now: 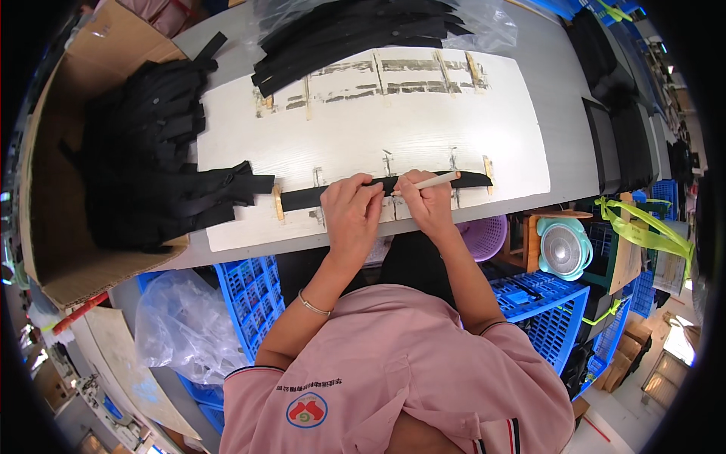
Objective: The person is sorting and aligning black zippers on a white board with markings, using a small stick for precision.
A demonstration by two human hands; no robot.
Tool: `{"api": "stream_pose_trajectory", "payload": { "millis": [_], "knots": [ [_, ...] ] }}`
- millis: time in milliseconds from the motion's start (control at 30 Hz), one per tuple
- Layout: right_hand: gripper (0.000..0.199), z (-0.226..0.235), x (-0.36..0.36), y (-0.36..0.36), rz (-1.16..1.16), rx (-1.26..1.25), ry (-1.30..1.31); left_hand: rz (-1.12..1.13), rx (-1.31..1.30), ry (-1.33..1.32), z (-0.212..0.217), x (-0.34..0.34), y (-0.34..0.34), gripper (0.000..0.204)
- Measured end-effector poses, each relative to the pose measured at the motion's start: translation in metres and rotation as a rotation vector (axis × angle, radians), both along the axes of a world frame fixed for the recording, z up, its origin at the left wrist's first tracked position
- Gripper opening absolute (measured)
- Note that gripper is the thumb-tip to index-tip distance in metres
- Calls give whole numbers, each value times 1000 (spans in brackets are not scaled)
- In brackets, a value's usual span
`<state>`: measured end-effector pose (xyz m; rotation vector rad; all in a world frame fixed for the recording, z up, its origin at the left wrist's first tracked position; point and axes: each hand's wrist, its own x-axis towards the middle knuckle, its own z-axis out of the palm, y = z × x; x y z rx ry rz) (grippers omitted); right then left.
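A black fabric strip (301, 199) lies lengthwise across the near part of a white board (363, 132), between yellowish marks at its two ends. My left hand (351, 208) is closed on the middle of the strip, thumb and forefinger drawn together at it. Just to the right, my right hand (428, 204) grips a white pencil (440, 181). The pencil is tilted, its upper end pointing right and its lower end down at the strip between my hands. My fingers partly hide the strip there.
At the left, a cardboard box (47, 189) holds a heap of black strips (144, 151), some spilling onto the board. More black strips (355, 34) lie on clear plastic at the back. Black stacks (616, 129) stand at the right. Below the table are blue crates (556, 333) and a teal fan (563, 248).
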<state>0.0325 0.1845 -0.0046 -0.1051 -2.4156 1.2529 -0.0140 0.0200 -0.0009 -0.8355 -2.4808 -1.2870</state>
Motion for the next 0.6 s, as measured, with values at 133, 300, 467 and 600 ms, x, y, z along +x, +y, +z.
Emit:
{"api": "stream_pose_trajectory", "payload": {
  "millis": [133,300,467,600],
  "knots": [
    [24,4,6,0,-15,-92,-20,6,-13,4,-5,0,-1,16],
    [12,20,44,-2,-279,54,220,4,-34,7,-3,0,-2,15],
    [49,10,77,26,-471,569,116,11,-45,12,-4,0,-1,16],
    [52,-7,78,35,-455,582,66,4,-67,22,-3,1,-1,16]
  ]
}}
